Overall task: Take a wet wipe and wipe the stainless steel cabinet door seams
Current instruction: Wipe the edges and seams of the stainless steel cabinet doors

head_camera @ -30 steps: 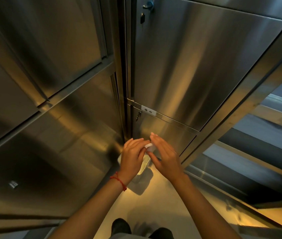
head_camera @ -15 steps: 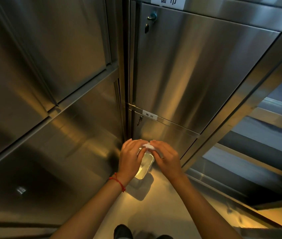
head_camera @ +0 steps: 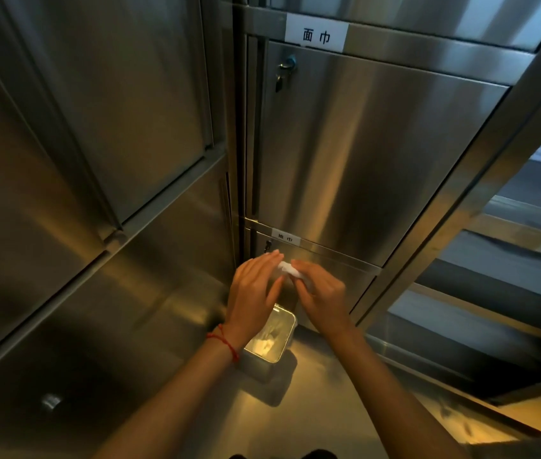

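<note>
A small white wet wipe (head_camera: 286, 268) shows between my two hands, low in front of the stainless steel cabinet door (head_camera: 368, 154). My right hand (head_camera: 320, 294) pinches the wipe with curled fingers. My left hand (head_camera: 255, 293) touches it with nearly straight fingers. A vertical door seam (head_camera: 241, 144) runs down just left of the door, and a horizontal seam (head_camera: 325, 248) crosses right behind my hands. Below my hands stands an open metal box (head_camera: 270, 341) holding more white wipes.
A white label (head_camera: 317, 36) sits above the door, with a keyed lock (head_camera: 287, 66) at its upper left. A smaller label (head_camera: 285, 239) marks the lower door. Steel panels (head_camera: 80, 160) close in the left side, and shelves (head_camera: 501, 293) lie to the right.
Both hands have lifted away from the metal box with the wipe between them. The view has tilted up, so the upper label now shows.
</note>
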